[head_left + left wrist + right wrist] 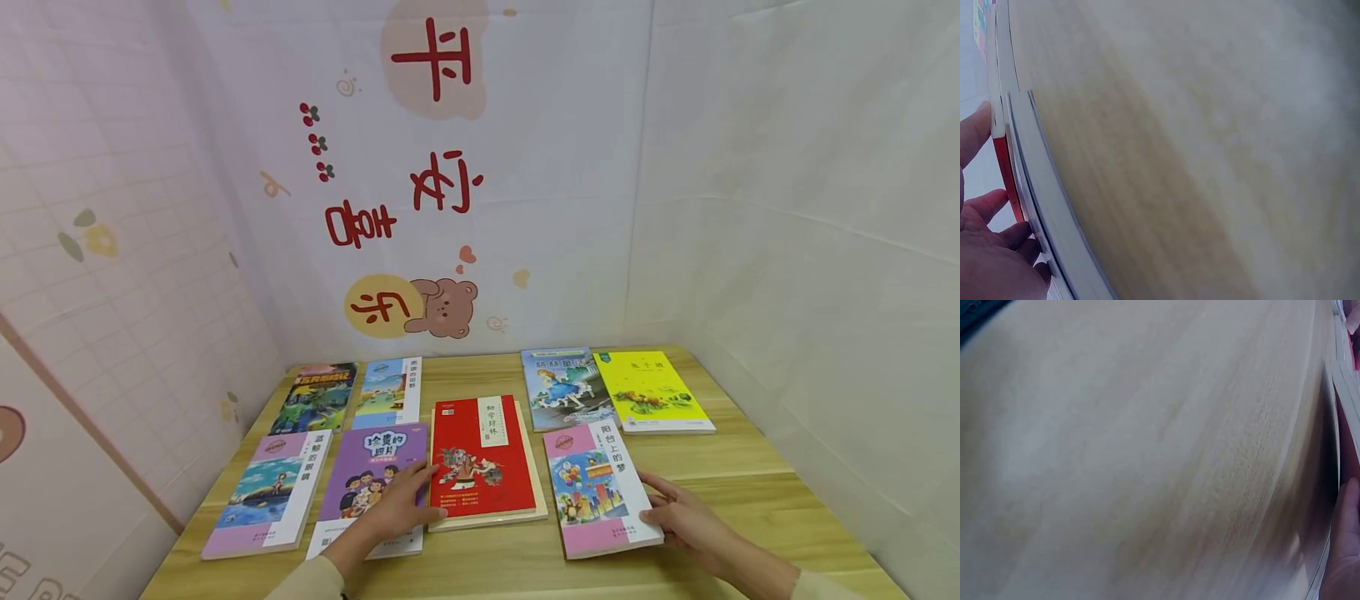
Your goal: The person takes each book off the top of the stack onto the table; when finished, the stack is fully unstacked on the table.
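My left hand (397, 504) reaches over the purple book (371, 475), its thumb at the lower left corner of a red book (487, 467) and its index finger touching that book's left edge. The red book lies on a slightly larger cream-edged book (536, 500). In the left wrist view the left fingers (988, 206) look fairly straight against the books' edges. My right hand (686, 521) grips the right edge of a pink and white book (596, 492), thumb on the cover. In the right wrist view a dark shadow shows below this book (1350, 409).
Left of the purple book lies another pink and white book (266, 496). Behind are a dark green illustrated book (315, 396), a blue and white book (386, 392), a blue fairy-tale book (566, 387) and a yellow book (652, 392). White cloth walls (810, 250) border the wooden table (757, 450).
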{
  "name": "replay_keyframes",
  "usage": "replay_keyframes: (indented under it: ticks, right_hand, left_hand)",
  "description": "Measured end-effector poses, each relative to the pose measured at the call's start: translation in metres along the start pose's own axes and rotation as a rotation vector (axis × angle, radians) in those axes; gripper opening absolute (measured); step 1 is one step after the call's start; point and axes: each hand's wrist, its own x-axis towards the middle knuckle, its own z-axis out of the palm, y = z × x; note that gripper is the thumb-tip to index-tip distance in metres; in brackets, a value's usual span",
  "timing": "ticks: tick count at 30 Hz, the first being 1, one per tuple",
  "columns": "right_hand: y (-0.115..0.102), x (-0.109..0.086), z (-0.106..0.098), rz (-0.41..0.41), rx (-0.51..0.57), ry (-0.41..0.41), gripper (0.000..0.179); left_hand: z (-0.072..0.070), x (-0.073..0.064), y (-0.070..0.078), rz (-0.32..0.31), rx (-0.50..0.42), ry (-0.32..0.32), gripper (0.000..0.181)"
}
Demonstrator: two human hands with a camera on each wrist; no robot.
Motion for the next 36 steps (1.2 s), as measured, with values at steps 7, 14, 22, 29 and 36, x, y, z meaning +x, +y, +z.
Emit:
replay_keyframes:
  ticks: [7, 14, 22, 29, 36]
  right_hand:
    - [0.002, 0.011, 0.007, 0.016, -0.042, 0.091, 0.075]
    - [0.003, 0.017, 0.014, 0.04, -0.065, 0.166, 0.069]
    - [-0.01, 0.019, 0.016, 0.001, -0.299, 0.18, 0.073]
    - [-0.028, 0.02, 0.022, -0.046, -0.352, 0.201, 0.072]
    - [-0.036, 0.036, 0.047, -0.078, -0.25, 0.179, 0.066]
  left_hand:
    - [0.0, 0.001, -0.003, 0.015, -0.009, 0.0, 0.08]
    - [0.001, 0.001, -0.003, 0.016, -0.005, 0.0, 0.081]
    - [0.001, 0.002, -0.004, 0.015, 0.004, 0.004, 0.081]
    - [0.001, 0.002, -0.004, 0.012, 0.006, 0.007, 0.081]
    - [0.001, 0.002, -0.005, 0.025, -0.001, 0.006, 0.081]
